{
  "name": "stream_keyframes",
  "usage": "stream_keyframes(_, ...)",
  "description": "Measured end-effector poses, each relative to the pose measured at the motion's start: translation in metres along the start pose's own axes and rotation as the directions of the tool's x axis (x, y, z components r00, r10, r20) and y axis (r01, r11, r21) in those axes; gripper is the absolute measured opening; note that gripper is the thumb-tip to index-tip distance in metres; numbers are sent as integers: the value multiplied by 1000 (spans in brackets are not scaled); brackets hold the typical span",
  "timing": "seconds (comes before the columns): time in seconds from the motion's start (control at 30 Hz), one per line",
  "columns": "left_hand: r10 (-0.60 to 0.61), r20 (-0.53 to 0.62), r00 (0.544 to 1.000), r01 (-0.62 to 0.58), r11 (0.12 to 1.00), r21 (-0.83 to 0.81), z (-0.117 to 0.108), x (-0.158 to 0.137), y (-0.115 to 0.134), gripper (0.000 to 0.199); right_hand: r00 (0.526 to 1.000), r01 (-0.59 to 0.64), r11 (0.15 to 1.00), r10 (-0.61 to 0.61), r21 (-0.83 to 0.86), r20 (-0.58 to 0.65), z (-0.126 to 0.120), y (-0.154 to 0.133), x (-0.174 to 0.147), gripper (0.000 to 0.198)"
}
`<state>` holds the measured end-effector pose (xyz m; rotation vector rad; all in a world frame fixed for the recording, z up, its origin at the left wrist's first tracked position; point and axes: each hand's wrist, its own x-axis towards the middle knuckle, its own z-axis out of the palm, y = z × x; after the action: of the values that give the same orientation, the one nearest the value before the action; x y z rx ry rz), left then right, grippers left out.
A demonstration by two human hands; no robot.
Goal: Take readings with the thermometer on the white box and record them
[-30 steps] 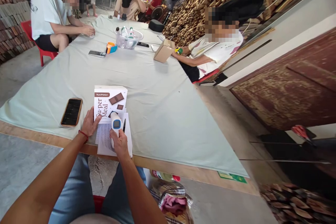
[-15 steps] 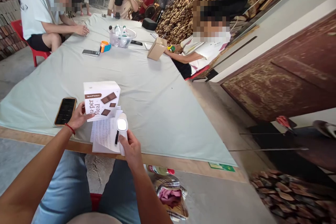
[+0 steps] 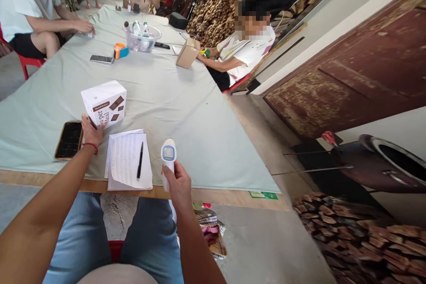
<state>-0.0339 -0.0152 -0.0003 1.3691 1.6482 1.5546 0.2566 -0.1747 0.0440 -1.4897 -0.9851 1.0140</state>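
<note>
My left hand (image 3: 92,133) grips the lower left corner of a white meal box (image 3: 105,103), thumb on the front and fingers at the side. The box has brown chocolate pictures and stands on the cloth. A white infrared thermometer (image 3: 168,153) with a small lit screen is wrapped in my right hand (image 3: 179,182) above the table's front edge. Between the two hands lie stacked written sheets (image 3: 124,164), with a black pen (image 3: 140,159) on top. Left of the box a phone (image 3: 69,140) in an orange-brown case lies flat, close by my left hand.
Farther along the cloth-covered table (image 3: 186,111) are another phone (image 3: 102,59), an orange and blue object (image 3: 120,50), a clear basin (image 3: 141,40) of bottles and a cardboard box (image 3: 188,53). People sit around the table. Chopped wood (image 3: 366,239) is stacked at lower right.
My left hand has moved the meal box left, off the papers, and turned it. My right hand has shifted right with the thermometer, uncovering the sheets and pen. The view has shifted.
</note>
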Motion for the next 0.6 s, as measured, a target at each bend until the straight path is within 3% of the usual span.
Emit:
stream_keyframes(0.07,12,-166,986,3,996,90,4,-19,1,75,998,58,991,-62,-119,-33,-2,11,14,53)
stream_keyframes(0.13,76,-178,981,-46,985,167,4,-41,6,64,987,131,945,-151,-300,-44,-3,20,32,52)
stream_keyframes(0.17,115,-116,987,-90,976,200,2,-52,8,54,982,154,900,-185,-407,-37,-3,24,41,50)
stream_keyframes(0.23,180,139,974,-207,953,220,-3,-69,13,36,981,145,783,-194,-605,-15,-4,29,58,49)
stream_keyframes(0.3,219,417,882,-318,930,184,-10,-79,18,29,985,129,662,-171,-738,18,-4,30,72,48)
stream_keyframes(0.37,252,597,762,-413,899,148,-16,-83,22,34,987,125,567,-152,-815,46,-4,32,81,46)
stream_keyframes(0.5,302,739,602,-577,804,141,-18,-85,25,56,984,129,466,-171,-875,54,-3,37,89,44)
stream_keyframes(0.6,297,791,535,-634,760,144,-14,-88,25,66,946,168,465,-324,-869,9,5,40,85,49)
